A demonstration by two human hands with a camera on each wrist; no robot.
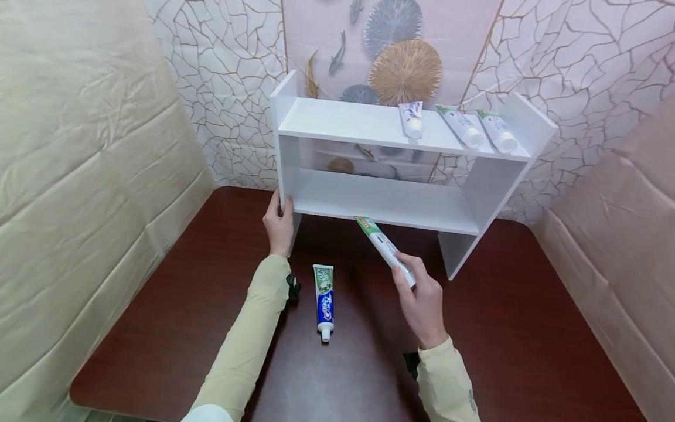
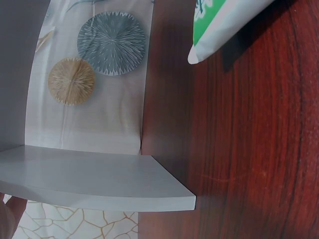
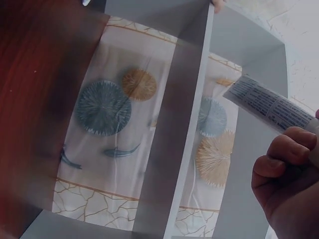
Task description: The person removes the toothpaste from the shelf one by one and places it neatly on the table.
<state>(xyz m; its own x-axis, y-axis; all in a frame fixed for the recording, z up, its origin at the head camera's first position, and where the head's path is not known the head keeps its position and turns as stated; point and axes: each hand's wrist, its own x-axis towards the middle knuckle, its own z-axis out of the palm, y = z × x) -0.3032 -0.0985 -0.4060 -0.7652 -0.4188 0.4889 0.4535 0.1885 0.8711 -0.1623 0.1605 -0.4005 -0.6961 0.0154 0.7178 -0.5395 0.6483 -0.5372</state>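
My left hand (image 1: 279,228) grips the left side panel of a white two-tier shelf (image 1: 385,193), near the lower board; its edge also shows in the left wrist view (image 2: 5,219). In my right hand (image 1: 422,299) is a white and green toothpaste tube (image 1: 387,249), pinched near its cap end. The tube's flat end points up and left, overlapping the front edge of the lower board in the head view. Small print covers the tube's side (image 3: 271,104) in the right wrist view. A blue and green toothpaste tube (image 1: 324,299) lies on the table between my arms, cap toward me.
Three more tubes lie on the upper board at its right: a small white one (image 1: 412,120), a green and white one (image 1: 460,126) and another like it (image 1: 497,130). The dark red table (image 1: 211,328) bears the shelf. Patterned fabric (image 1: 237,70) hangs behind.
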